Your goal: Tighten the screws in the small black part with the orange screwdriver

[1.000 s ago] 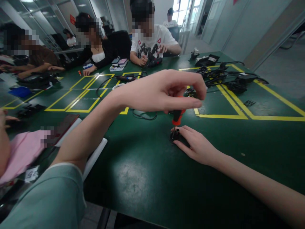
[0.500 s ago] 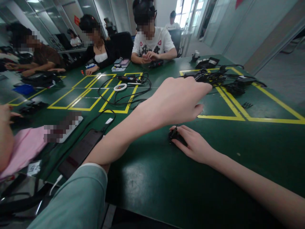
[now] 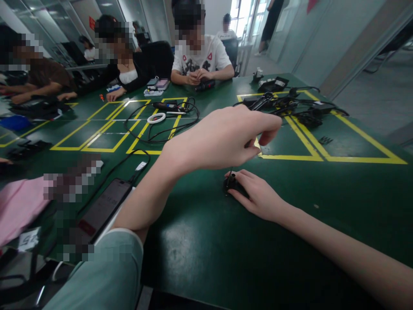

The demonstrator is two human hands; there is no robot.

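Note:
My right hand [image 3: 256, 193] rests low over the table, its fingers and thumb closed around a small round black part [image 3: 226, 186]. A short black post and a thin dark rod [image 3: 229, 178] stand up from that part. My left hand [image 3: 219, 135] hangs above it, back of the hand up, with fingers curled. The rod's upper end disappears behind the lower edge of my left hand. Whatever those fingers hold is hidden, and I cannot tell whether they grip the rod.
Yellow tape marks the green table [image 3: 200, 241]. Black cables and parts [image 3: 290, 103] lie back right. A coiled cable [image 3: 196, 114] and white ring [image 3: 156, 118] lie beyond my left arm. A phone [image 3: 103, 209] and pink cloth [image 3: 19, 202] are at left. Several people sit across the table.
My left hand has turned slightly, and a gap now shows between its thumb and curled fingers. My right hand keeps its hold on the black part. The whole view has shifted a little.

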